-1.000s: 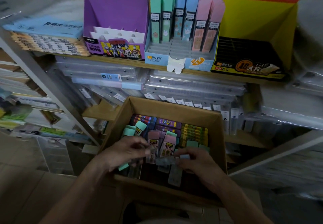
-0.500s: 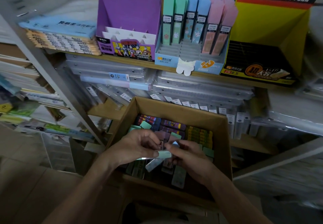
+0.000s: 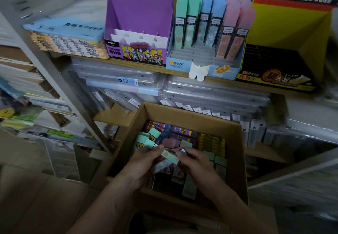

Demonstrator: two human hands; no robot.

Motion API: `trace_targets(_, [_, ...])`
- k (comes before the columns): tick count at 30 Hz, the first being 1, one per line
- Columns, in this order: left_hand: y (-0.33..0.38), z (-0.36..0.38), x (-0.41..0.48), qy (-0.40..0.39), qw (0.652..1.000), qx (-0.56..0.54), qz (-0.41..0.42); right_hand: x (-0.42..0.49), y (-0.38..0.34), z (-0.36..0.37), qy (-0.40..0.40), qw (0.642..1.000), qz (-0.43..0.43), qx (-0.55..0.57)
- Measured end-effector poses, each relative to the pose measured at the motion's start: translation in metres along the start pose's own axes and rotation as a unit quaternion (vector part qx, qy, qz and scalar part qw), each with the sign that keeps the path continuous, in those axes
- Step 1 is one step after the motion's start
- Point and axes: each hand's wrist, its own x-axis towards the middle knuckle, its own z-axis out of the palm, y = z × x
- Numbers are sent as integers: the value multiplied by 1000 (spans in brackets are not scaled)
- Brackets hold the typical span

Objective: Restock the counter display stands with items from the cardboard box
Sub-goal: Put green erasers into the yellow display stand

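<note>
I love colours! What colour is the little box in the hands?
The little box is mint green, head view.

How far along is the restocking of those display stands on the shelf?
Barely begun, it seems. Done: only the back row of the blue stand holds pastel cases; its front slots are bare. In hand: the left hand and right hand hold a mint-green case over the cardboard box. Left: the purple stand and yellow stand look empty, and the box holds many packs.
</note>
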Motion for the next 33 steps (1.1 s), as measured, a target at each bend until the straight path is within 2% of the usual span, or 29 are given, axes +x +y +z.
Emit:
trace_targets(3, [4,-6,1,-41,995,80,49,5,-1,0,8,1000,8,-12])
trace_targets(6, [8,-9,0,-104,981,150,70,9,-6,0,-26,999,0,-20])
trace_targets(8, [9,-9,2,-99,981,155,64,12,-10,-1,-21,1000,-4,15])
trace_targets(10, [7,-10,6,-64,989,114,66,14,-13,-9,32,999,-18,26])
trace_targets(11, [6,-12,9,-44,993,92,65,16,-15,-17,79,996,-34,-18])
trace_targets(13, [5,-18,14,-41,996,56,54,17,-15,-39,166,969,-58,-172])
trace_targets(15, [2,-23,18,-42,998,25,44,12,-14,-60,198,938,-39,-282])
trace_targets(17, [-1,-23,22,-20,999,12,42,9,-7,-74,190,921,21,-340])
trace_targets(20, [-3,-19,23,-7,999,6,37,5,8,-77,123,900,68,-412])
trace_targets(25, [-5,-14,24,-10,999,36,31,3,20,-73,91,850,40,-518])
trace_targets(28, [-5,-13,23,-12,999,45,29,8,22,-73,75,813,57,-575])
trace_targets(30, [-5,-13,23,-11,998,58,28,11,25,-72,57,796,67,-599])
trace_targets(33, [-5,-13,23,-7,997,72,24,14,31,-71,68,784,35,-617])
